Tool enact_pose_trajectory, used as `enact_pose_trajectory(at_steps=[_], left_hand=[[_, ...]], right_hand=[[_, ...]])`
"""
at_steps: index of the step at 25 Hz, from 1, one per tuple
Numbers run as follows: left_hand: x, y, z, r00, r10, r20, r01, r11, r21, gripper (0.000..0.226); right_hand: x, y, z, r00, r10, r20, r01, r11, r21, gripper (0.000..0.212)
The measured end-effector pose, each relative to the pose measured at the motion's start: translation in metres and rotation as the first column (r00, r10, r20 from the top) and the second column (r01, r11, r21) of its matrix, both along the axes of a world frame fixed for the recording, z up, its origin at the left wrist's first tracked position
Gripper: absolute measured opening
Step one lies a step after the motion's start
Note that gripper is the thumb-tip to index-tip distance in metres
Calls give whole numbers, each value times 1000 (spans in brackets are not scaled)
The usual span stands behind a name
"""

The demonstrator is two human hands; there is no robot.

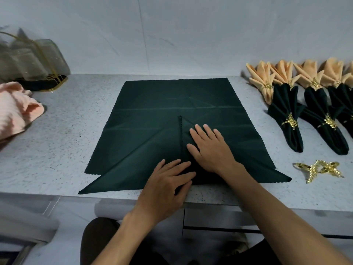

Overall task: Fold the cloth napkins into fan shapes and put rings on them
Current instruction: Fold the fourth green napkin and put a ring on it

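My right hand [211,150]: fingers straight, flat on the green napkin [162,111], just right of its raised centre fold. My left hand [168,184]: fingers straight, pressing the napkin's near edge. Napkin: spread mid-surface [66,131], near corners folded inward. Right of napkin: loose gold rings [319,170]; beyond them, finished green fans [286,115] and peach fans [267,81], ringed.

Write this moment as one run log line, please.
both hands flat | left hand, right hand press dark green cloth napkin | rings unused
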State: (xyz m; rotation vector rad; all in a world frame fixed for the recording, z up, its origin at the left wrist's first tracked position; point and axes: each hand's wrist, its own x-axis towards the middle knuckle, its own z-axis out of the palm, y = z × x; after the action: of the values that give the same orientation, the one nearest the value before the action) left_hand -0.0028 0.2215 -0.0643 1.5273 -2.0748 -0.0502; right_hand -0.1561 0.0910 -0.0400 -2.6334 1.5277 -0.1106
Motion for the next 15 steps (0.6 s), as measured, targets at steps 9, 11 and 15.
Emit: enact_pose_trajectory(at_steps=[9,11,15], left_hand=[[0,0,-1,999,-40,30,41,999,-22,34],[-1,0,-1,998,-31,45,33,999,-31,35],[-5,-2,-2,999,26,33,-25,1000,-16,37]], right_hand=[[22,-28,8,995,90,47,-94,991,96,58],[40,-35,8,988,152,5,-152,985,88,57],[22,-32,14,982,159,100,-164,986,41,54]])
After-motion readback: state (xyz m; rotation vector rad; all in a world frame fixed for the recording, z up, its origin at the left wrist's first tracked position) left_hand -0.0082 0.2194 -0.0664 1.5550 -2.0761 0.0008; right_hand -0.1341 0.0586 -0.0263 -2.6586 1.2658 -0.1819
